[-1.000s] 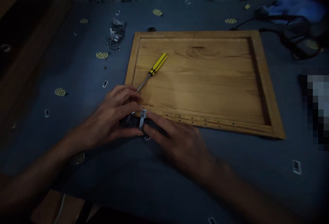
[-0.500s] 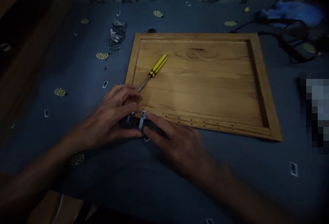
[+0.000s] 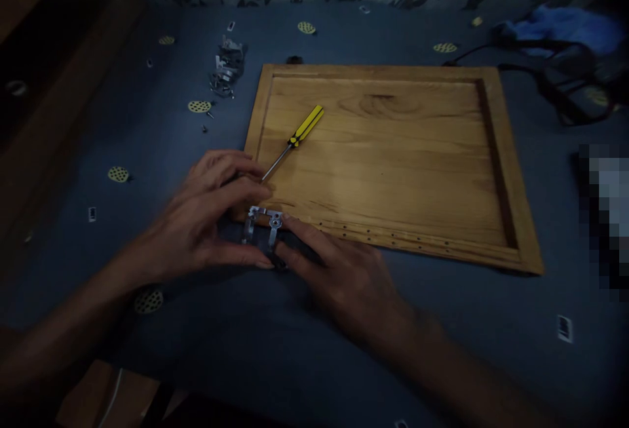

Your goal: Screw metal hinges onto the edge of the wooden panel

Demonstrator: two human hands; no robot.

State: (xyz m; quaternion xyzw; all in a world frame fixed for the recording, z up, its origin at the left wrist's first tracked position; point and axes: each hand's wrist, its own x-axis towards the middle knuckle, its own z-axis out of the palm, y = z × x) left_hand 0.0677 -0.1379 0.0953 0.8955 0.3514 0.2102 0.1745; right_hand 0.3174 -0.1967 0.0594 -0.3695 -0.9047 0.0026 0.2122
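Note:
A small shiny metal bracket point(image 3: 263, 213) with two legs sits at the near left edge of a framed wooden panel point(image 3: 393, 153). My right hand point(image 3: 339, 277) pinches the bracket's right leg with its fingertips. On the other side, my left hand point(image 3: 196, 212) is open around the bracket, thumb below and fingers above, with a gap between them. Its upper fingers are over the panel's left corner, close to the tip of a yellow-handled screwdriver point(image 3: 307, 126) lying on the panel. Small holes run along the panel's near rail.
A pile of metal fittings point(image 3: 227, 67) lies left of the panel, with small screws point(image 3: 204, 129) nearby. To the right are black eyeglasses point(image 3: 560, 87), a blue cloth point(image 3: 580, 28) and a blurred-out pale object point(image 3: 609, 198). Patterned blue fabric point(image 3: 442, 343) covers the surface.
My left hand has opened, drawing its fingers off the bracket, which now shows more fully. My right hand stays on it. The view has shifted slightly.

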